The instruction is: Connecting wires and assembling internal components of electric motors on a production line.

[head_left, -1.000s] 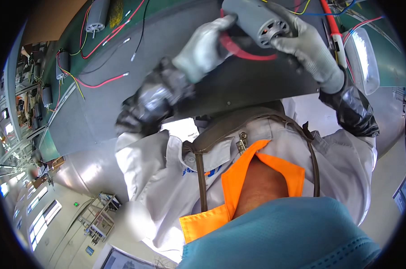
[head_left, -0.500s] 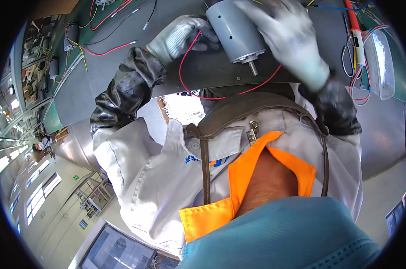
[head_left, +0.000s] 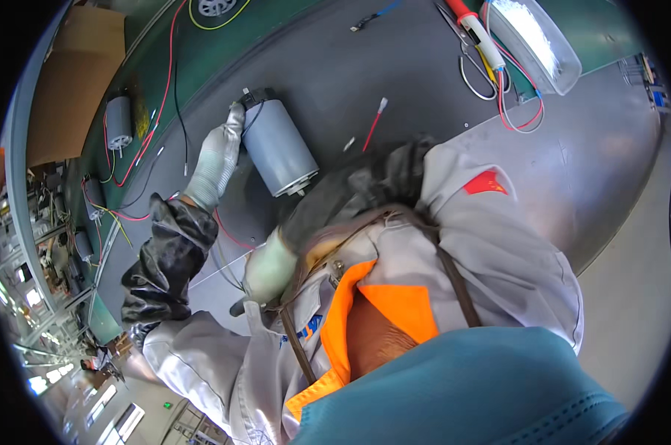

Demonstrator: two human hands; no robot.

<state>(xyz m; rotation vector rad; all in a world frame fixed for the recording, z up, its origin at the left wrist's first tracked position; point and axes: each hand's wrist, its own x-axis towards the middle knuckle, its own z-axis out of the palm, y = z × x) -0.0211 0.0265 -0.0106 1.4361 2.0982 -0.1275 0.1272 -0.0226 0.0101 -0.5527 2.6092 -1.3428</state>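
A grey cylindrical motor [head_left: 280,148] lies tilted on the dark worktop, its shaft end toward me. My left hand [head_left: 222,152], in a white glove with grey fingertips, is closed at the motor's far left end, beside a black cap and a short dark lead. My right hand [head_left: 270,271], gloved the same way, is low and close to my apron, its forearm crossing in front of the motor. Its fingers are mostly hidden and slightly blurred; one dark fingertip shows. A red wire [head_left: 230,231] and thin grey wires run between the motor and that hand.
Smaller motors with coloured leads, one of them a grey motor [head_left: 118,124], stand at the left. A short red lead [head_left: 375,124] lies right of the motor. Farther right are scissors [head_left: 475,73], a red-and-white handled tool [head_left: 480,37] and a translucent plastic box [head_left: 537,44].
My right hand has left the motor's right side and come down across my body to the left. The motor now appears lower and farther left; my left hand has shifted to its far end.
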